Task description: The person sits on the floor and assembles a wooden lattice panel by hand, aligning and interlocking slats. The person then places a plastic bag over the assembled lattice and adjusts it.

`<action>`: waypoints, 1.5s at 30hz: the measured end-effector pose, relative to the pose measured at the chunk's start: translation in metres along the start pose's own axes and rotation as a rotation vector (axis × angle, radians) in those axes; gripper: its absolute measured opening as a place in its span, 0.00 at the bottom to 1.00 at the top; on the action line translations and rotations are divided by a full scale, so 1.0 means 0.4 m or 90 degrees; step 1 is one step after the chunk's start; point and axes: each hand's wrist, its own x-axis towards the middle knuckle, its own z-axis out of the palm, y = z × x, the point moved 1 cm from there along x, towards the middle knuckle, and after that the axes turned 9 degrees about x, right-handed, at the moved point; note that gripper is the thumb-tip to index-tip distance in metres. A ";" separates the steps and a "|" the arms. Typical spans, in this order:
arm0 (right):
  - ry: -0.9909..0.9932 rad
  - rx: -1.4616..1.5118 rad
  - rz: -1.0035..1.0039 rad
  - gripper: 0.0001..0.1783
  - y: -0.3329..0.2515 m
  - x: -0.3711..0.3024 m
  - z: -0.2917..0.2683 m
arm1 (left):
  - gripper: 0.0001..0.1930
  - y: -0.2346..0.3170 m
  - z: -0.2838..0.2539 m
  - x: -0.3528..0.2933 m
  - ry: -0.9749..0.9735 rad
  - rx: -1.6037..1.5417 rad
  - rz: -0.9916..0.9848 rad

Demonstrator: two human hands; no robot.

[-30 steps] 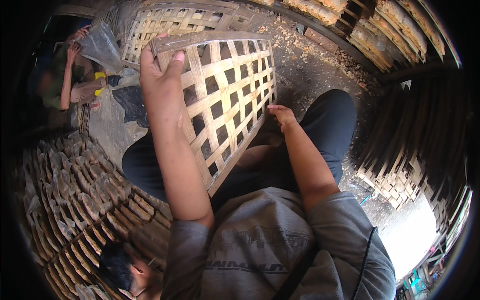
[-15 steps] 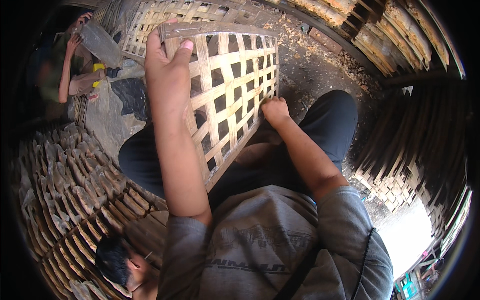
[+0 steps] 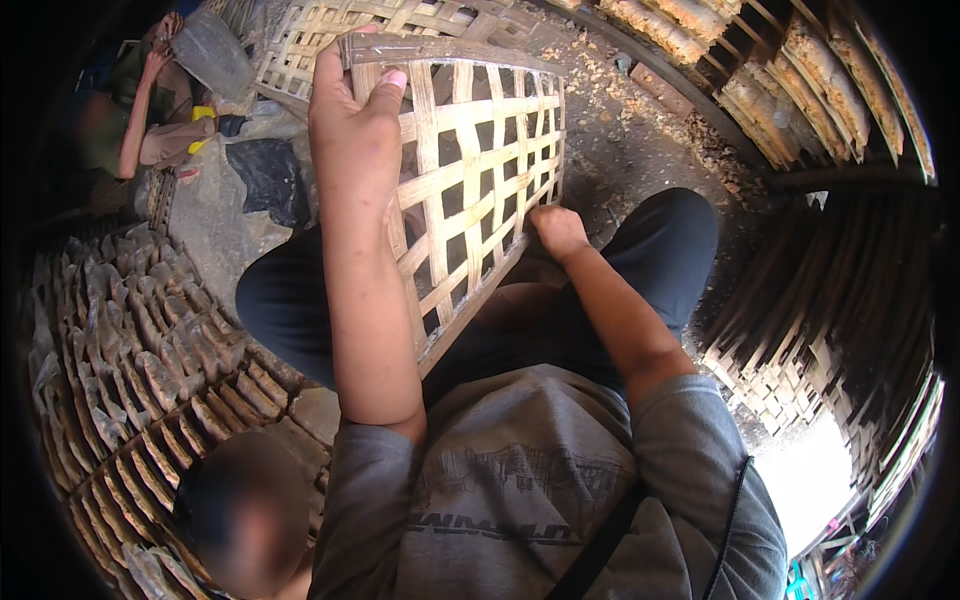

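Note:
Tilted upright over my lap stands a bamboo lattice panel, pale flat strips woven with square gaps inside a wooden frame. Its upper left corner is in the grip of my left hand, thumb on the near face and fingers behind the frame. My right hand is closed at the panel's lower right edge. What lies inside those fingers is hidden, so I cannot tell whether they hold the frame or something small. Behind the panel, a second woven bamboo panel lies at the top.
My bent knees flank the panel. Crumbs litter the dirt floor. Rows of brownish slabs on racks stand at left, others at upper right. One person sits at upper left; another person's head is at lower left.
The panel and my left hand have shifted slightly right in the picture. My right hand sits a little lower and further right. The head at lower left has moved further into view.

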 end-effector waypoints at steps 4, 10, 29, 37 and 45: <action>0.075 0.119 0.063 0.03 0.013 -0.014 0.020 | 0.20 0.009 0.005 0.001 -0.015 0.004 0.008; -0.159 0.756 0.394 0.22 0.025 -0.023 -0.053 | 0.21 0.008 -0.003 0.001 -0.022 -0.005 -0.002; -0.178 0.750 0.356 0.17 -0.013 -0.012 -0.042 | 0.22 0.019 0.019 0.007 -0.035 0.020 0.007; -0.129 0.732 0.356 0.10 -0.021 -0.008 -0.042 | 0.22 0.021 0.020 0.005 -0.041 0.024 0.015; -0.094 0.465 0.291 0.12 -0.013 -0.001 -0.016 | 0.21 0.018 0.022 0.009 -0.035 0.042 0.036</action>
